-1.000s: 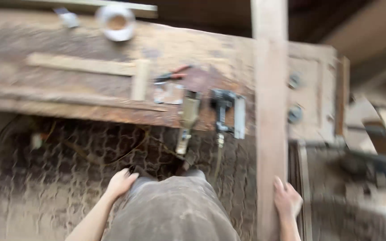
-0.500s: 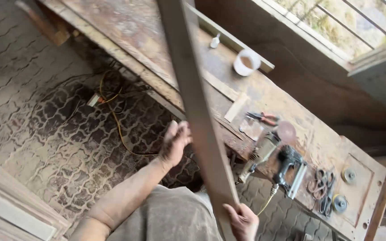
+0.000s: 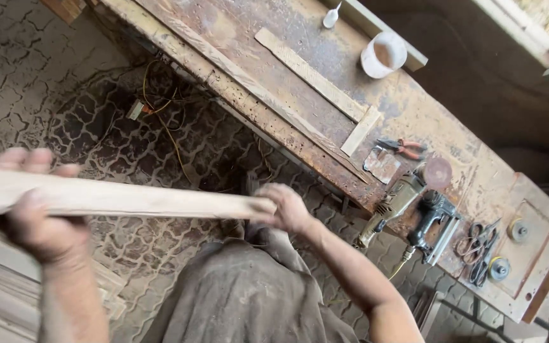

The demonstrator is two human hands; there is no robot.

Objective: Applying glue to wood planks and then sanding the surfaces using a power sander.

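Running diagonally across a patterned, dusty floor (image 3: 65,76), a worn wooden workbench (image 3: 414,114) carries two power tools (image 3: 414,209), one white cup (image 3: 382,55), one pair of red-handled pliers (image 3: 401,148) and two flat wood strips (image 3: 312,76) (joined like an L). One long wooden board (image 3: 115,198) lies level above the floor, its long axis running left to right. Left hand (image 3: 36,209) is wrapped around the board near the middle; right hand (image 3: 284,206) cups its end.

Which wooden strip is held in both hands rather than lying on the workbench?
The long pale strip, gripped at each end; the other strips lie flat on the bench.
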